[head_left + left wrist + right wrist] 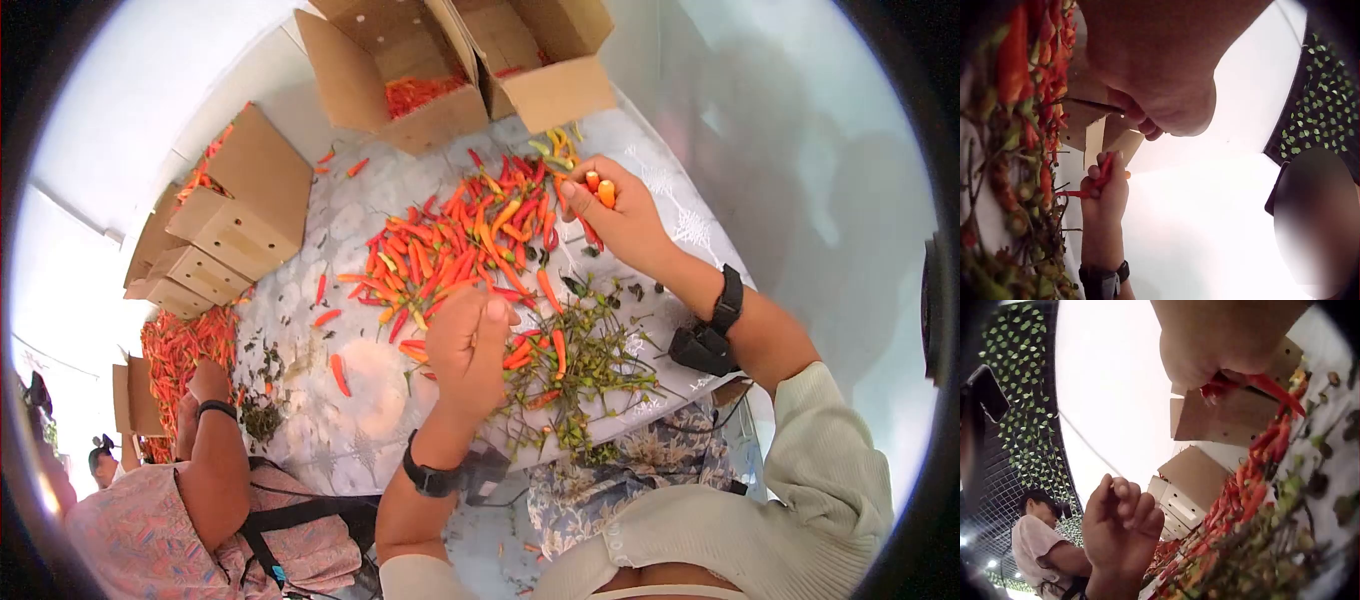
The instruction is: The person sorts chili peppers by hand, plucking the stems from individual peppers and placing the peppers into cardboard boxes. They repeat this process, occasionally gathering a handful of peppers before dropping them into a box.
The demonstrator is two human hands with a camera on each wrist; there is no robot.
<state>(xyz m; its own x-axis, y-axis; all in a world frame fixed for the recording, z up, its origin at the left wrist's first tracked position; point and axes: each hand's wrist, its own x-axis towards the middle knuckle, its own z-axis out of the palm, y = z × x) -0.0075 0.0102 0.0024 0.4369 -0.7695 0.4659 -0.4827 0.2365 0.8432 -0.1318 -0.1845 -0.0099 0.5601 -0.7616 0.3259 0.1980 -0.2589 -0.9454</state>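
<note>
My right hand (625, 215) grips several red and orange chili peppers (606, 193) above the back right of the table. Their ends stick out of the fist, and one red chili (1279, 394) points out below the hand in the right wrist view. In front of the pile of loose chilies (440, 245), my left hand (468, 345) is raised with its fingers curled. No pepper shows in it in the right wrist view. A thin brown stem (1094, 105) overlaps its fingertips in the left wrist view. Green stems (580, 370) lie heaped between the hands, with a few chilies among them.
Open cardboard boxes (430, 125) stand at the back, one with red chilies inside. More boxes (250, 190) are at the left. Beside me, another person's arm (215, 440) reaches to a large chili heap (190, 350). Scattered chilies and dark scraps lie on the table (370, 400).
</note>
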